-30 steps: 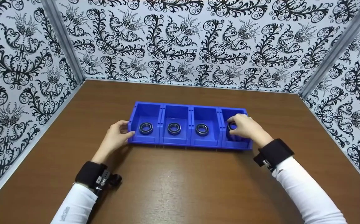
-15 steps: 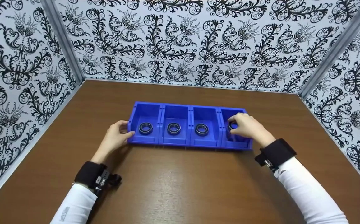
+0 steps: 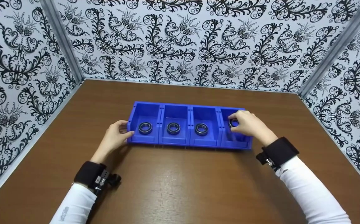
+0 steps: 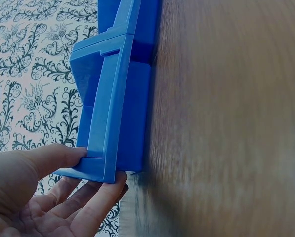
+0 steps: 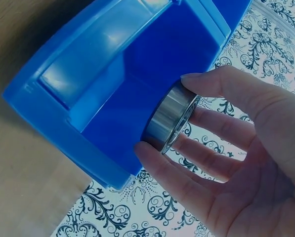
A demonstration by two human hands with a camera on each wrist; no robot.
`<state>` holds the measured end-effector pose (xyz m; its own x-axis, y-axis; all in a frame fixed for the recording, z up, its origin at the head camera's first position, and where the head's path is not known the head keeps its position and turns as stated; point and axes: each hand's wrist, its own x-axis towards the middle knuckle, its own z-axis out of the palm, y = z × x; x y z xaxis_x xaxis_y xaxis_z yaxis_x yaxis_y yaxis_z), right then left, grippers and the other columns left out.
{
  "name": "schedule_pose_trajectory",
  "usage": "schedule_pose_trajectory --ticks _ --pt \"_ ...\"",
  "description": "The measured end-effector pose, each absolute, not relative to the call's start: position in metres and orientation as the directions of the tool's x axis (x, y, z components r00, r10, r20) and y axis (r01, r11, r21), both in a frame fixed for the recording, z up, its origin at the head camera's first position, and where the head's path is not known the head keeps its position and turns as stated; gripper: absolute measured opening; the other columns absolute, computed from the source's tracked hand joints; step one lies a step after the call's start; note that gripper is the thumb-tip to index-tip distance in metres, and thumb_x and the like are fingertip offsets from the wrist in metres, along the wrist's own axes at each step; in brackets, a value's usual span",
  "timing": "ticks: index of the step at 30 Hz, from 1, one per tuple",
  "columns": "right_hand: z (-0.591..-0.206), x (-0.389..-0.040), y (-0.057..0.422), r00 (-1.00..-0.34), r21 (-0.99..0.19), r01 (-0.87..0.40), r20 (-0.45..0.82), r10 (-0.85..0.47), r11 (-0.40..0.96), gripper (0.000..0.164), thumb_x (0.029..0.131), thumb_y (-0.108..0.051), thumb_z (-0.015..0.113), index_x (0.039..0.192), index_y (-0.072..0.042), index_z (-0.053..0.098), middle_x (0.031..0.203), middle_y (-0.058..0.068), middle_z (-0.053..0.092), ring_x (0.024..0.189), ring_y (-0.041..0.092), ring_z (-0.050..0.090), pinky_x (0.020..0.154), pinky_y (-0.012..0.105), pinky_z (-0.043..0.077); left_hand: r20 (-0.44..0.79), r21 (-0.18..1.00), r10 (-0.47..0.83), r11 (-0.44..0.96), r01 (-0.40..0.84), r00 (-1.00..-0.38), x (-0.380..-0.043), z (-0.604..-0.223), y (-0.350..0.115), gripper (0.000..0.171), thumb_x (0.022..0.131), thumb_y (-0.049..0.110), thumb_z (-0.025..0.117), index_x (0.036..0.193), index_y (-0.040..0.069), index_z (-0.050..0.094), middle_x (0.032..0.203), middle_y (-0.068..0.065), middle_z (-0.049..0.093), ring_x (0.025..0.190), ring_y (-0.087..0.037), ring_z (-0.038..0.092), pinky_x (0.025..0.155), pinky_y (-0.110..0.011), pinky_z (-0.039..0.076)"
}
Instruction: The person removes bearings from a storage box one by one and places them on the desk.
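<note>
A blue bin row (image 3: 173, 141) with several compartments stands on the brown table. My left hand (image 3: 116, 137) grips its left end wall, thumb over the top edge and fingers outside, as the left wrist view shows of that bin end (image 4: 105, 108). Over the rightmost compartment, my right hand (image 3: 250, 124) pinches a ball bearing (image 5: 171, 117) by its rim between thumb and fingertip. The bearing is tilted, its steel outer side facing the right wrist camera. Three more bearings lie flat, one in each other compartment: left (image 3: 145, 128), middle (image 3: 173, 128) and right of middle (image 3: 201, 129).
The wooden table (image 3: 167, 183) stretches in front of the bins and to both sides. Patterned panels (image 3: 180, 40) with grey corner posts (image 3: 62, 40) enclose the back and sides. Each wrist wears a black strap (image 3: 90, 174) with a small camera.
My right hand has risen slightly, moving up and to the right with the bearing, out of the rightmost compartment. My left hand keeps its grip on the bin end.
</note>
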<state>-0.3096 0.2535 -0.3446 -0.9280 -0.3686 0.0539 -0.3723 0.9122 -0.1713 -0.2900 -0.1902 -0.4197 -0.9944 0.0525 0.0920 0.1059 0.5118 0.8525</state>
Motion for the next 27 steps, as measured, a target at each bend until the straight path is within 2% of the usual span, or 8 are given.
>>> schedule_pose_trajectory --ticks 7,14,21,27 --pt "-0.3423 -0.3103 0.2542 -0.929 -0.159 -0.369 0.053 -0.365 0.916 0.045 0.071 -0.016 0.063 0.115 -0.003 0.063 0.114 0.017 0.065 0.102 0.032 0.058 0.084 0.052 0.048 0.086 0.856 0.049 0.508 0.099 -0.995 -0.2904 -0.4206 -0.1903 0.045 0.084 0.008 0.062 0.124 -0.010 0.047 0.122 -0.030 0.055 0.113 -0.039 0.057 0.097 -0.044 0.048" --pt "-0.3405 -0.3099 0.2526 -0.930 -0.162 -0.368 0.059 -0.363 0.916 0.046 0.071 -0.016 0.063 0.115 -0.003 0.064 0.115 0.016 0.065 0.109 0.037 0.057 0.088 0.056 0.045 0.080 0.862 0.047 0.499 0.093 -0.996 -0.2910 -0.4208 -0.1900 0.045 0.084 0.007 0.062 0.123 -0.009 0.047 0.122 -0.029 0.055 0.113 -0.038 0.056 0.097 -0.044 0.047" --pt "-0.3400 -0.3103 0.2519 -0.931 -0.149 -0.364 0.058 -0.359 0.919 0.045 0.070 -0.017 0.063 0.114 -0.004 0.065 0.111 0.014 0.067 0.089 0.025 0.054 0.075 0.047 0.047 0.067 0.849 0.049 0.522 0.083 -0.997 -0.2907 -0.4195 -0.1895 0.046 0.085 0.008 0.062 0.125 -0.009 0.046 0.123 -0.028 0.055 0.114 -0.037 0.056 0.098 -0.044 0.047" --pt "-0.3380 -0.3098 0.2510 -0.932 -0.153 -0.362 0.058 -0.357 0.920 0.046 0.070 -0.018 0.063 0.114 -0.004 0.064 0.114 0.015 0.066 0.090 0.025 0.055 0.073 0.042 0.046 0.060 0.850 0.047 0.521 0.076 -0.997 -0.2899 -0.4185 -0.1903 0.046 0.085 0.009 0.061 0.125 -0.009 0.046 0.123 -0.028 0.055 0.114 -0.037 0.056 0.099 -0.044 0.047"
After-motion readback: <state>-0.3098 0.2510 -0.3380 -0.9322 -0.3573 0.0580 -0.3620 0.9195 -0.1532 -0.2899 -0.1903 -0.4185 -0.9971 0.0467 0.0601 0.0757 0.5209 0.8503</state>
